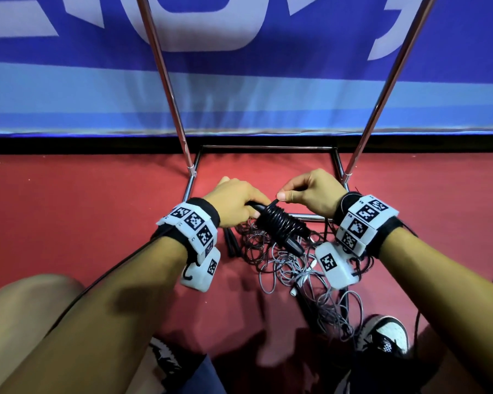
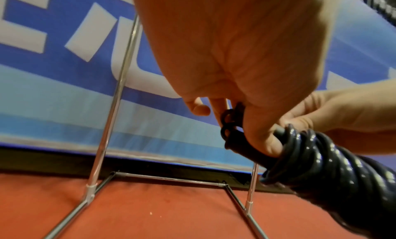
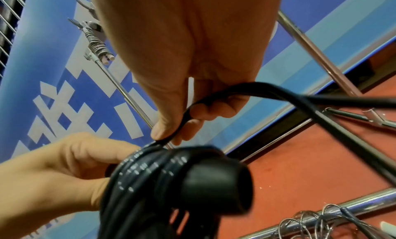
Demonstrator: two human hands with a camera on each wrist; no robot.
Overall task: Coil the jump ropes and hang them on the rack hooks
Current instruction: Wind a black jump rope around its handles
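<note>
A black jump rope [image 1: 281,223] is wound in tight turns round its own black handles [image 2: 237,141], held just above the red floor. My left hand [image 1: 236,201] grips the upper end of the handles. My right hand [image 1: 308,194] pinches the free black cord [image 3: 214,97] between thumb and forefinger right at the top of the winding. In the right wrist view the coil [image 3: 163,171] fills the lower middle. The chrome rack [image 1: 165,78] stands directly behind my hands. High up on it, a coiled grey rope [image 3: 97,44] hangs at a hook.
A tangle of grey and black ropes [image 1: 291,268] lies on the red floor [image 1: 83,209] below my hands, with loose black handles [image 1: 230,243] beside it. The rack's base frame [image 1: 268,147] sits against a blue banner [image 1: 254,95]. My knee and shoes are at the bottom.
</note>
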